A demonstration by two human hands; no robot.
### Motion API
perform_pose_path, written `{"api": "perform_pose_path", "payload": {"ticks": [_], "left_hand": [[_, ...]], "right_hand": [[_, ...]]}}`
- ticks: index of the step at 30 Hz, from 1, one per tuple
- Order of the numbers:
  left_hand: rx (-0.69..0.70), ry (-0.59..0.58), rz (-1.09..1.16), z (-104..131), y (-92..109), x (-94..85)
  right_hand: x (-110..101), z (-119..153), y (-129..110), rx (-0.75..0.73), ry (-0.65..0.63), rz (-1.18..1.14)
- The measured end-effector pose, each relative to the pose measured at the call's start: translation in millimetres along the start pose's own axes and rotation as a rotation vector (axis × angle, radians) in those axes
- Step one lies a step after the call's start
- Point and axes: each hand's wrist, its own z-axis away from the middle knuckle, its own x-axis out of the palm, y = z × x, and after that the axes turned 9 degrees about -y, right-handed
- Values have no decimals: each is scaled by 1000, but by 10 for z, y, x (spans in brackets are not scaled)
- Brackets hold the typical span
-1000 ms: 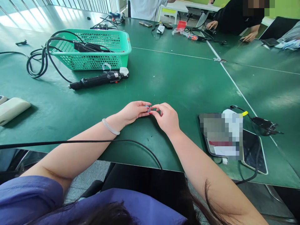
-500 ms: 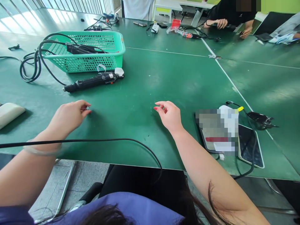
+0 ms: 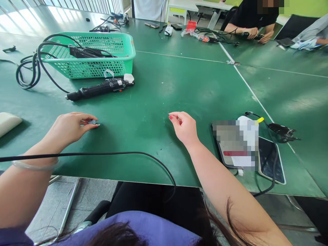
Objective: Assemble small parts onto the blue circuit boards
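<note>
On tbl (image 3: 140, 140), L hand (image 3: 68, 126) w/ 1+ pc (image 3: 93, 122), 1 basket (image 3: 96, 69)

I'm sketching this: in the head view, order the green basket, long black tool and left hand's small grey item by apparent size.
1. Green basket
2. Long black tool
3. Small grey item, in left hand

**No Words We Can Read**

The black tool (image 3: 88, 91) has a small white label (image 3: 120, 82) on its side. Next to it are tiny pale marks (image 3: 111, 84). They may be letters, but they are too small to read from here. On the right, big blurry squares cover a flat thing (image 3: 225, 135). A red strip (image 3: 234, 153) shows on it, but no word or number can be made out. The little yellow tag (image 3: 260, 120) close by has no writing we can read.
</note>
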Motion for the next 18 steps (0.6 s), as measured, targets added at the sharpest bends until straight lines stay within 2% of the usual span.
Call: {"api": "perform_pose_path", "payload": {"ticks": [2,5,12,18], "left_hand": [[-18,-71,-76,24,39,-44],[-41,-82,-75,61,104,-76],[-47,54,29,141,105,-27],[-76,101,-36,134,27,26]], "right_hand": [[-4,-1,-8,2,-6,4],[-8,-2,-17,0,-8,-1],[-7,1,-21,5,-3,-3],[-6,8,-12,12,-14,6]]}}
